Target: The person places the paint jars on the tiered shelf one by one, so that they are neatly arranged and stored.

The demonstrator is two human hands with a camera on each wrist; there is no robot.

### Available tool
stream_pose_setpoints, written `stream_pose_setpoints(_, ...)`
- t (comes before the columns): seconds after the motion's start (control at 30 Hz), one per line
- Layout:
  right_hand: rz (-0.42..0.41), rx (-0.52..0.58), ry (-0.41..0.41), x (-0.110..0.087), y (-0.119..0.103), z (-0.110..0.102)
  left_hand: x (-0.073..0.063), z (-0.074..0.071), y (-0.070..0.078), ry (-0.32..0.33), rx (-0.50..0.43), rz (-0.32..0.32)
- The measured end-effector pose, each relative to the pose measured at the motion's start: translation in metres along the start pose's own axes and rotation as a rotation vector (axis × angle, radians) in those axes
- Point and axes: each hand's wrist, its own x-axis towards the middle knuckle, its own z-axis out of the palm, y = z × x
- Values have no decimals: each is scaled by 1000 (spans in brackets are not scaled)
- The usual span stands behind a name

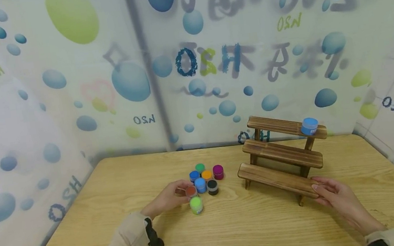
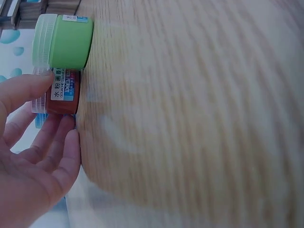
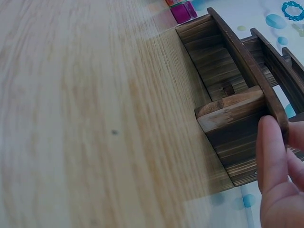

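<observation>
My left hand (image 1: 171, 196) grips a red-brown gouache paint jar (image 2: 63, 90), thumb on one side and fingers on the other. The jar stands on the table, its lid (image 1: 191, 191) facing up. Right beside it is a light green jar (image 1: 196, 205). A light blue jar (image 1: 200, 185) stands on its other side. At the right, my right hand (image 1: 341, 199) pinches the end of the lowest step of a three-tier wooden stand (image 1: 275, 178), thumb above and fingers below. Another light blue jar (image 1: 309, 126) sits on the stand's top tier, at its right end.
Behind the held jar cluster dark blue (image 1: 194, 176), green (image 1: 200, 167), orange (image 1: 206, 175), purple (image 1: 218, 172) and black (image 1: 212, 187) jars. The wooden table (image 1: 132, 169) ends at a patterned curtain (image 1: 186, 99).
</observation>
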Motion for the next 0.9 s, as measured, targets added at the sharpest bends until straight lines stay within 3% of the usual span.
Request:
stream_pose_setpoints(0.33, -29, 58, -1, 0, 2, -2, 3, 0, -1, 1, 20, -7)
stream_pose_setpoints(0.7, -33, -10, 8, 2, 4, -2, 2, 0, -2, 8, 23, 37)
stream_pose_setpoints(0.9, -28, 4, 7, 2, 4, -2, 0, -1, -2, 28, 17, 19)
